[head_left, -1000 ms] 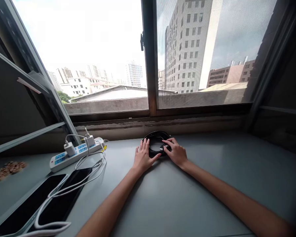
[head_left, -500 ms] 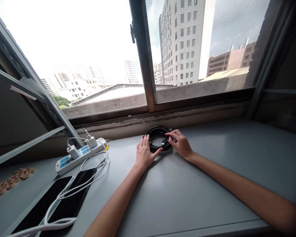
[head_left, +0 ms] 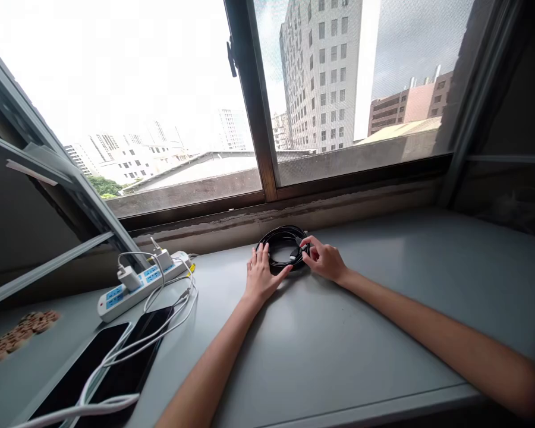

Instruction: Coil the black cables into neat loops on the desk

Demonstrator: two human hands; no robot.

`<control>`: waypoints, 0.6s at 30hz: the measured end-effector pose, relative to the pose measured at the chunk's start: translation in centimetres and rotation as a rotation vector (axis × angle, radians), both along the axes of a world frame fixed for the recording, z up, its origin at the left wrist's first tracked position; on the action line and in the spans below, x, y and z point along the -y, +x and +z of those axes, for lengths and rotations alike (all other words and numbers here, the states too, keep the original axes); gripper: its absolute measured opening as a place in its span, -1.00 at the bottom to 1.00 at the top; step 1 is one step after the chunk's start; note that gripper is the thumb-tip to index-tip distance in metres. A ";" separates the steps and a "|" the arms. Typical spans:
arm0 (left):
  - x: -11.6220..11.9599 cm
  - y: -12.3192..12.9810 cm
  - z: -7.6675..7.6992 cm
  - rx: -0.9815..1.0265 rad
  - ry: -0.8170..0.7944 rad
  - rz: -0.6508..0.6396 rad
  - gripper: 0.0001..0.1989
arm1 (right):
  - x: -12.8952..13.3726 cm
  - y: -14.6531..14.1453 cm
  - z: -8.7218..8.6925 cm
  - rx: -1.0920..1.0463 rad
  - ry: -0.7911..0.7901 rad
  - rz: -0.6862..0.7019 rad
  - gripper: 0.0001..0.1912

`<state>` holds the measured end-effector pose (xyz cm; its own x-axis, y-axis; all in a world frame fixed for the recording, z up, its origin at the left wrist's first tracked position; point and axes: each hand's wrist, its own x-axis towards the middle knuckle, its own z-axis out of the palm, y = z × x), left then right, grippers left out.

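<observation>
A coiled black cable (head_left: pixel 285 230) lies on the grey tabletop, close to the wall below the window. Inside the ring, toward its right side, shows a dark connector (head_left: pixel 294 254) with a pale tip. My left hand (head_left: pixel 260 277) rests over the coil's left edge, its fingers stretched out and its thumb spread along the near side. At the right edge, my right hand (head_left: pixel 325 260) has its index finger and thumb bent around the cable beside the connector. Its other fingers are curled under and partly hidden.
A white power strip (head_left: pixel 136 289) with two plugged-in chargers stands at the left. Two dark phones or tablets (head_left: pixel 134 362) lie before it, crossed by white cables (head_left: pixel 87 383). Metal shelf frames (head_left: pixel 89 202) rise at the side, and a window (head_left: pixel 169 107) spans the back.
My right index finger and thumb have shifted slightly on the coil's right side and stand further apart. My left hand stays on the coil. The view has tilted a little.
</observation>
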<state>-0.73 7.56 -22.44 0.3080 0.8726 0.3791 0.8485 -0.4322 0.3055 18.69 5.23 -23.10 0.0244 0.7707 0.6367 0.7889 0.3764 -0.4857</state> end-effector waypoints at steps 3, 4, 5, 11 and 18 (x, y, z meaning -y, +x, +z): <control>0.2 0.0 0.2 -0.001 -0.004 -0.007 -0.16 | 0.2 -0.1 0.2 0.003 -0.016 -0.027 -0.80; 0.3 0.0 0.3 0.000 -0.001 -0.010 -0.18 | 0.2 -0.1 0.2 0.001 -0.024 -0.043 -0.80; 0.3 -0.1 0.5 0.004 0.012 -0.011 -0.21 | 0.1 -0.1 0.3 -0.002 -0.032 -0.064 -0.81; -0.4 -1.6 2.0 -0.010 0.182 0.159 -0.57 | -0.7 2.0 1.2 0.032 -0.134 -0.295 -0.83; -2.1 -4.0 1.5 -0.123 0.025 0.338 -0.57 | -1.6 4.9 0.5 0.259 -0.409 -0.387 -0.79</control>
<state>-4.70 9.64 -20.96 0.0479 0.9237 0.3800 0.9746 -0.1266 0.1849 23.58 6.78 -22.59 0.2346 0.9199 0.3143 0.9427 -0.1364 -0.3044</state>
